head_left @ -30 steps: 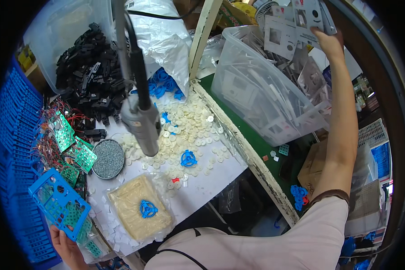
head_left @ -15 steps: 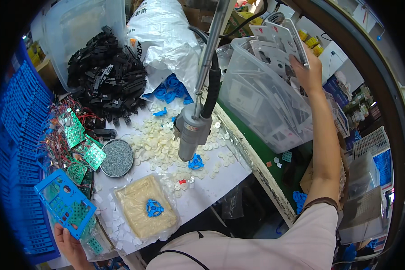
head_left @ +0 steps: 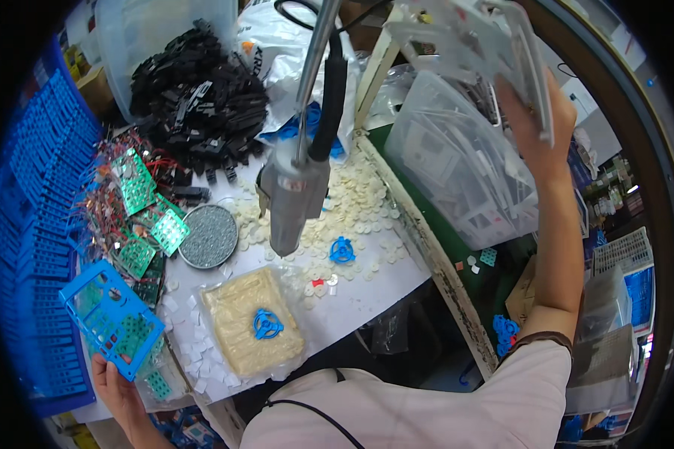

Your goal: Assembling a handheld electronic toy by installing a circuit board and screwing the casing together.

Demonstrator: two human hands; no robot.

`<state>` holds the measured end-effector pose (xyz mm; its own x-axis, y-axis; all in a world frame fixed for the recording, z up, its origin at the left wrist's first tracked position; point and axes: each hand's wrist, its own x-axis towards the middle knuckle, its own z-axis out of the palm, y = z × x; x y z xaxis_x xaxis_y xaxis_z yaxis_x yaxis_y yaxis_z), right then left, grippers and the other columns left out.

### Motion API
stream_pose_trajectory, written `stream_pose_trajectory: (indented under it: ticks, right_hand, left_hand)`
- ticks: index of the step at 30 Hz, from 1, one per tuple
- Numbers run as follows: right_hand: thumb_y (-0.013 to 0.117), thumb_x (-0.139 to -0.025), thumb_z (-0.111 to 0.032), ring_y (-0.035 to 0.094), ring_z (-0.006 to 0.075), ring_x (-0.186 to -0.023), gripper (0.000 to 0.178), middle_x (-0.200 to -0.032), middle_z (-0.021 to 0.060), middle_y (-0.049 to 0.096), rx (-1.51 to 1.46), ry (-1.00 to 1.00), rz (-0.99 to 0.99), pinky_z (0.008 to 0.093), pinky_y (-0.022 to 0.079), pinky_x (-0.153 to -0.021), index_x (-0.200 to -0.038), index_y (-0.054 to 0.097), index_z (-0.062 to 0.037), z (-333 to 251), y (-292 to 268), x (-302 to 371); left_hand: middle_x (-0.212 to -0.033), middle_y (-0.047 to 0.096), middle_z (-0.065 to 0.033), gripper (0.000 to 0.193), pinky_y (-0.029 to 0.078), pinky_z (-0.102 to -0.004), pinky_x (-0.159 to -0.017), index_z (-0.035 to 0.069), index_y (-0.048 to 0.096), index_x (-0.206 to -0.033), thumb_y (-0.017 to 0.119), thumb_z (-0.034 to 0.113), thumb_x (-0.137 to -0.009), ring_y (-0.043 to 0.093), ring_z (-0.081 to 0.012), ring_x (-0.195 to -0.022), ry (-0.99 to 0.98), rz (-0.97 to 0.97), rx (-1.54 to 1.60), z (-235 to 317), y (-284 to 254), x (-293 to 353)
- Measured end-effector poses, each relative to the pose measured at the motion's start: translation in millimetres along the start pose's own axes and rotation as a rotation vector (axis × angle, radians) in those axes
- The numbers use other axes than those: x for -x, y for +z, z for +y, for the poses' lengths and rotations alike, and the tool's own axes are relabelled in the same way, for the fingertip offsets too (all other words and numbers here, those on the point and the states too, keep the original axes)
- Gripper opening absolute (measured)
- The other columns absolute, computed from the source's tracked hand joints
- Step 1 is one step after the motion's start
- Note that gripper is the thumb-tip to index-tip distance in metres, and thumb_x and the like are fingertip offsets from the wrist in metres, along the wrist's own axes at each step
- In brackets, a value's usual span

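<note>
My left hand pinches the lower corner of a blue plastic panel that has cut-out holes. The panel is tilted above green circuit boards with red and black wires. At the upper right my right hand grips several flat white panels with cut-outs, smeared by motion. It holds them above a clear plastic bin with more white panels inside. Between my hands, a blue ring-shaped part lies on a plastic-wrapped beige block.
A grey electric screwdriver hangs over the table. Around it are off-white discs, another blue ring part and a dish of screws. Black plastic parts are piled behind; stacked blue panels stand left.
My right hand has lifted the white panels up and slightly right, farther from the bin. My left hand still holds the blue panel in nearly the same place. The whole view has shifted a little.
</note>
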<state>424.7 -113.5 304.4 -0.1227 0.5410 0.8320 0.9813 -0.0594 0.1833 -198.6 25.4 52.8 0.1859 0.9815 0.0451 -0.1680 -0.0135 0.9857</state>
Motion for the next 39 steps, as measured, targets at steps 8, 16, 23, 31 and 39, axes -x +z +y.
stream_pose_trajectory:
  ticks: [8,16,23,31,39]
  right_hand:
    - [0.067,-0.085,-0.006,0.07,0.0321,-0.111,0.042,-0.123,0.0133,0.07,-0.168,-0.125,-0.185,0.0408,0.057,-0.093,-0.127,0.066,-0.0073,-34,90,92]
    - [0.066,-0.084,-0.01,0.051,0.0424,-0.134,0.062,-0.144,0.0173,0.055,0.032,0.093,-0.59,0.0456,0.051,-0.103,-0.145,0.051,-0.0119,-14,196,207]
    - [0.082,-0.07,-0.02,0.042,0.042,-0.14,0.097,-0.155,0.027,0.038,-0.35,0.112,-0.738,0.0473,0.038,-0.114,-0.153,0.035,-0.004,-7,129,180]
    - [0.082,-0.058,-0.02,0.025,0.0327,-0.152,0.119,-0.162,0.0211,0.03,0.296,0.506,-0.84,0.0407,0.022,-0.124,-0.161,0.022,-0.0109,154,-123,100]
    - [0.089,-0.06,-0.024,0.038,0.0335,-0.146,0.132,-0.159,0.0223,0.037,0.202,0.997,-1.222,0.0403,0.032,-0.117,-0.164,0.008,-0.0194,217,-68,94]
  left_hand:
    - [-0.111,0.063,-0.0007,0.021,0.052,-0.03,-0.086,0.007,0.056,-0.119,0.059,0.019,-0.101,0.061,-0.0089,-0.094,0.007,0.071,-0.014,-1,-18,14]
    - [-0.123,0.06,-0.0055,0.035,0.051,-0.0341,-0.089,0.005,0.053,-0.132,0.057,0.024,-0.102,0.06,-0.0128,-0.1,0.004,0.088,-0.145,-8,-23,8]
    - [-0.128,0.057,-0.0084,0.039,0.049,-0.0341,-0.095,0.003,0.049,-0.136,0.057,0.023,-0.103,0.059,-0.0161,-0.106,-0.044,0.031,-0.054,-21,-38,-8]
    - [-0.111,0.063,-0.0206,0.027,0.052,-0.0438,-0.087,-0.002,0.062,-0.115,0.069,0.01,-0.092,0.063,-0.0331,-0.098,0.179,0.154,-0.599,-13,-38,-6]
    - [-0.124,0.059,-0.0077,0.038,0.049,-0.0372,-0.096,0.003,0.048,-0.137,0.055,0.021,-0.105,0.06,-0.016,-0.109,-0.075,0.002,-0.084,-32,-40,-28]
